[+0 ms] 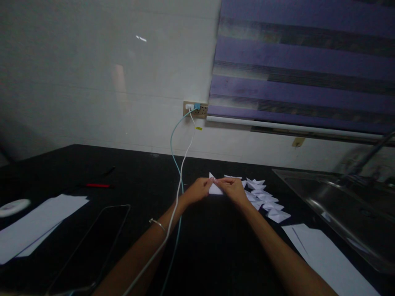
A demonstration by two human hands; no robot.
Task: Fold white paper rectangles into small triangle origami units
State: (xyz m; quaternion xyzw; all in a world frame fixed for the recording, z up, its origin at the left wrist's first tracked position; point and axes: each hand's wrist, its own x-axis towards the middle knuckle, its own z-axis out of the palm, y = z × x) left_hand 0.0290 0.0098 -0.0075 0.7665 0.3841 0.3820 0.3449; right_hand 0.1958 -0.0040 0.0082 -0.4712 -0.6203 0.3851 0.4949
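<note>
Between my two hands is a small piece of white folded paper [215,189] with a pointed top, just above the dark counter. My left hand [200,188] grips its left side, thumb near the point. From the other side, my right hand [232,188] pinches the same paper with thumb and fingers close to the left thumb. Several finished-looking white folded paper boats [268,201] stand in rows just right of my right hand, some partly hidden behind it.
White paper sheets [327,255] lie at right beside a metal sink [308,185]. More sheets [40,226], a phone [92,246], a red-handled item [97,186] and a white round object [14,207] are at left. Cables [180,185] from a wall socket [202,110] cross my left arm.
</note>
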